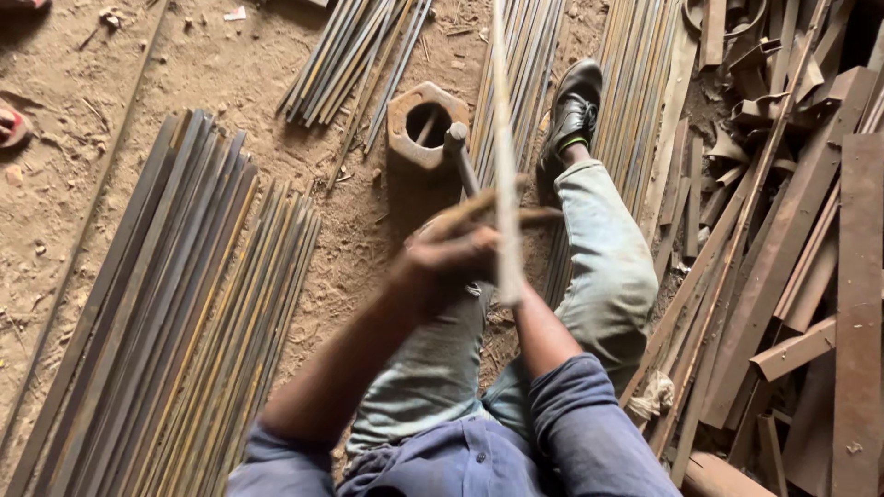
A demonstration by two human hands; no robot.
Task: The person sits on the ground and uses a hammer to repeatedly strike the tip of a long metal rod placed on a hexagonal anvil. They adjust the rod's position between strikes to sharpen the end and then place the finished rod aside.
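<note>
a: status on the hands?

b: left hand (448,253) is clenched round a thin metal rod (504,156), which runs from the fist straight up to the top edge of the view. motion-blurred, so the finger detail is soft.

a: right hand?

b: right hand can't be made out. the right forearm (543,336) goes up behind the left fist and the rod, and the hand itself is hidden. can't tell how open it is or whether it has a grip on the rod.

a: where's the rod relative to the ground?

b: off the dirt floor (230,83), held over the person's lap, between the knees in pale jeans. just beyond the fist stands a rusty hexagonal steel block (426,124) with a round hole, and a dark bar (460,156) pokes up beside the hole.

a: surroundings?

b: bundle of long flat strips (175,304) along the left side of the floor, more rods (354,55) near the top edge, rusty angle scrap (792,248) piled at the right edge. black shoe (573,106) rests on the rods at top centre.
</note>
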